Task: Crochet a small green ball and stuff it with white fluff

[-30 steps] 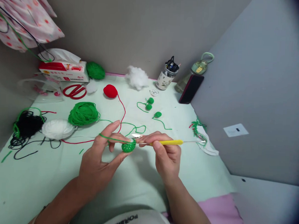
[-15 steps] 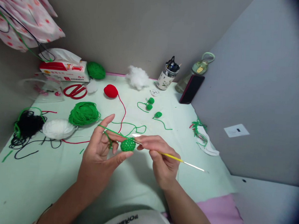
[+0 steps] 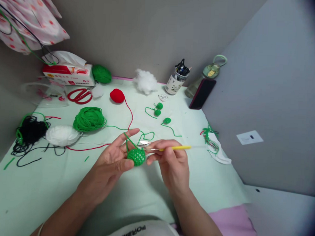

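Between the thumb and fingers of my left hand [image 3: 114,161] sits a small round green crochet piece [image 3: 136,157]. Green yarn runs from its top edge over my raised left index finger. My right hand [image 3: 171,159] grips a crochet hook [image 3: 175,148] by its yellow handle, held nearly level. The hook's metal shaft reaches the top right edge of the piece; its tip is hard to make out there. A shiny metal object lies just behind the piece, partly hidden by my fingers. A loose green skein [image 3: 89,119] lies behind my left hand, its strand trailing right.
Red yarn ball [image 3: 117,96], red-handled scissors [image 3: 80,96], white yarn [image 3: 61,135] and tangled black yarn [image 3: 31,130] lie left. White stuffing [image 3: 145,81], small green crochet balls [image 3: 167,120], a pen jar [image 3: 176,82], a phone [image 3: 202,93] and a bottle [image 3: 200,81] are farther back.
The left hand has turned, its index finger leaning further right, and the green piece shows more of its side. The hook has swung from slanting down to nearly level.
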{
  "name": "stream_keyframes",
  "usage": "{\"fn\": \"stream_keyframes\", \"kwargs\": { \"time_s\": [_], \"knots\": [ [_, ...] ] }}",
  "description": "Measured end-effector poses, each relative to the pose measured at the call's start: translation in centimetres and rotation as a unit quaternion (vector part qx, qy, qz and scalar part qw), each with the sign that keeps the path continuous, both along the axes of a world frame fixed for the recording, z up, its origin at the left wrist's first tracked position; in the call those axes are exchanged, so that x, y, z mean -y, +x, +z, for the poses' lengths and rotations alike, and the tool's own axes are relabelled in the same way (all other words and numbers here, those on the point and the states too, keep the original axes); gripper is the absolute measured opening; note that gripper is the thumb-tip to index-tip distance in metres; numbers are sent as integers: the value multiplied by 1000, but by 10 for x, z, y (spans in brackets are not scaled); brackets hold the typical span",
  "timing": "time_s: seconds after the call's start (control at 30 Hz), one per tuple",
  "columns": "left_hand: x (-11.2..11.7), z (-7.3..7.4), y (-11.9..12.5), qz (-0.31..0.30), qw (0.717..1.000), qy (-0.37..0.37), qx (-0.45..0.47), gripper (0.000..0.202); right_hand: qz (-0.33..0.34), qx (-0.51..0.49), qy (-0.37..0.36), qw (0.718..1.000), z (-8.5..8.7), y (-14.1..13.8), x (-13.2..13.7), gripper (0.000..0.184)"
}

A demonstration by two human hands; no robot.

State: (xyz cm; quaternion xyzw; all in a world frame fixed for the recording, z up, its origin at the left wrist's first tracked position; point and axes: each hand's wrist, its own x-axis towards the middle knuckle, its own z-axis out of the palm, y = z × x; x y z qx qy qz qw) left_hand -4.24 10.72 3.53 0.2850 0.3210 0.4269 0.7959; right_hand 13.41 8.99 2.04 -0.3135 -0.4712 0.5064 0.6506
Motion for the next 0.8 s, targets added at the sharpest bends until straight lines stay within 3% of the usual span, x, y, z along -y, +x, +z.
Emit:
{"fn": "stream_keyframes", "kwargs": {
  "time_s": [0.1, 0.2, 0.4, 0.6, 0.8],
  "knots": [
    [-1, -3, 3, -9, 1000, 0, 24, 61, 102, -103, -138, 980, -2, 2, -11, 20],
    [-1, -6, 6, 0, 999, 0, 37, 56, 112, -140, -194, 964, -3, 2, -13, 22],
    [4, -8, 11, 59, 998, 37, -7, 62, 14, -127, -149, 981, 6, -4, -4, 18],
    [7, -8, 12, 50, 996, 56, -53, 69, 2, -67, -96, 993, 4, -4, -3, 15],
    [1, -8, 8, 33, 995, 68, -69, 103, 11, -34, -48, 998, -1, -2, -2, 15]
  ]
}}
